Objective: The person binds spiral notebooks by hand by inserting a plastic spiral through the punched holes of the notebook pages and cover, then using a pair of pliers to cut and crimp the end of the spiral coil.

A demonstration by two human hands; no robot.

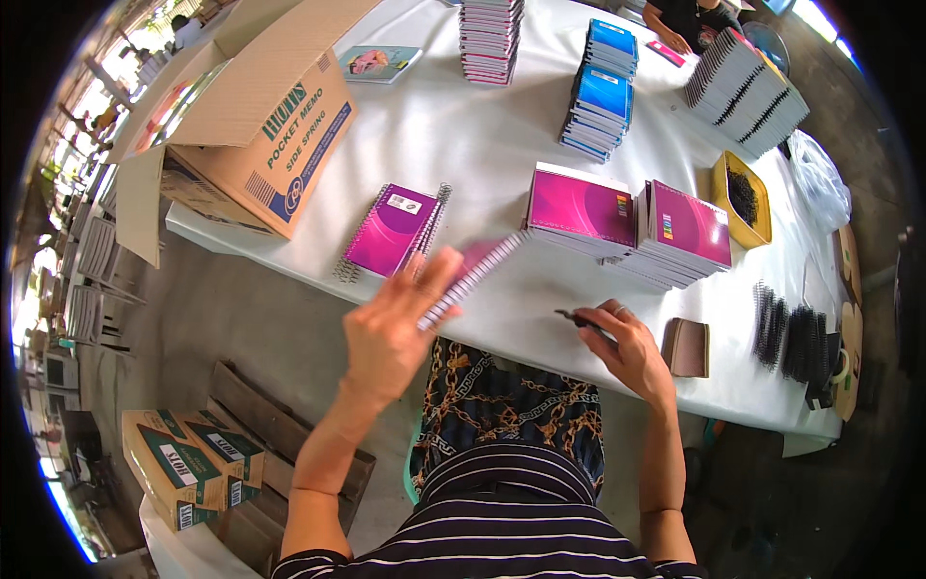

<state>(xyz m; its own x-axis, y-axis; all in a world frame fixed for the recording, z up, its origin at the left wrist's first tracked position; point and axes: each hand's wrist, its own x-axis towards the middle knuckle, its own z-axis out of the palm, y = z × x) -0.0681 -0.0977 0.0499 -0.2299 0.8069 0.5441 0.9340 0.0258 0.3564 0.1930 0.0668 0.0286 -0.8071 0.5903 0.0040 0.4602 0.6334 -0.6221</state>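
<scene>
Holding a slanted notebook [479,273], the left hand [394,320] points forward.

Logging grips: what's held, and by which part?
Left hand: purple spiral-bound notebook, by its near end. Right hand: small dark pointed tool, behind its exposed tip.

glossy notebooks [690,232]; matt cardboard box [280,159]; wooden slats [287,423]

At the left end of the tabletop [482,135] stands an open cardboard box [280,159]; near it lies a booklet [381,64] with a pink picture. A clear plastic bag [820,179] is at the right edge. At lower left, cartons [174,463] are beside wooden slats [292,417].
</scene>
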